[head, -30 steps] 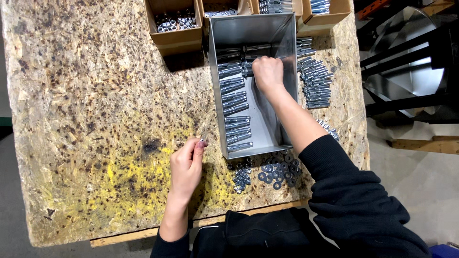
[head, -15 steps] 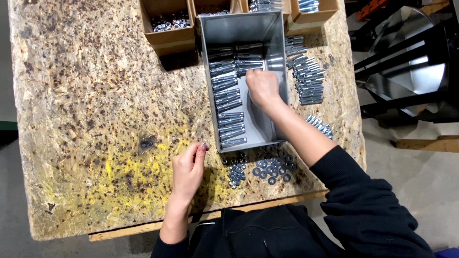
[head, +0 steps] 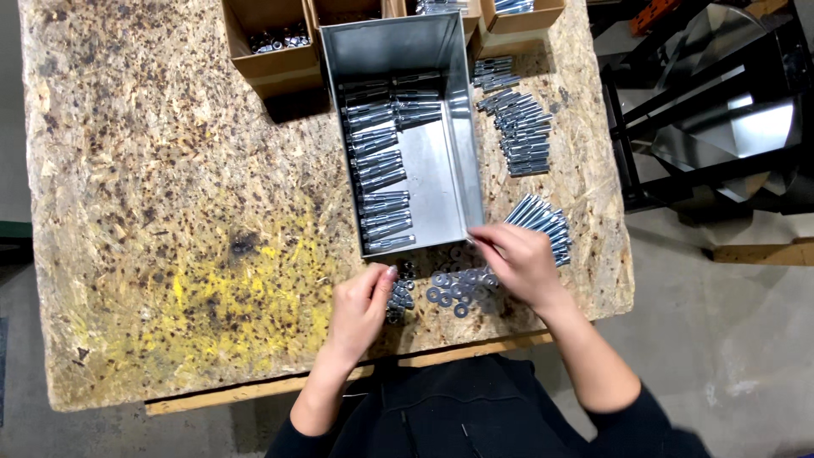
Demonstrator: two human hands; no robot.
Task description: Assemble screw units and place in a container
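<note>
Steel washers [head: 454,288] — beneath both hands [head: 441,288]

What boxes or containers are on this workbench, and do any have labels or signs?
Metal bin: centre of bench, grey, rectangular, open-topped, bolts in rows inside.
Cardboard boxes: far edge, brown, open, holding small hardware.
No labels, signs or screens show.

surface [head: 170,170]: tan chipboard, flecked with dark brown speckles, yellow paint splash near front edge. metal bin [head: 462,127]: plain dull grey steel, bright sheen on walls. bolts [head: 381,170] in bin: silvery, bluish tint. washers [head: 454,288]: silver rings. cardboard boxes [head: 263,64]: plain brown. sleeves [head: 653,424]: black. floor [head: 721,339]: grey, mottled pale patches.
</note>
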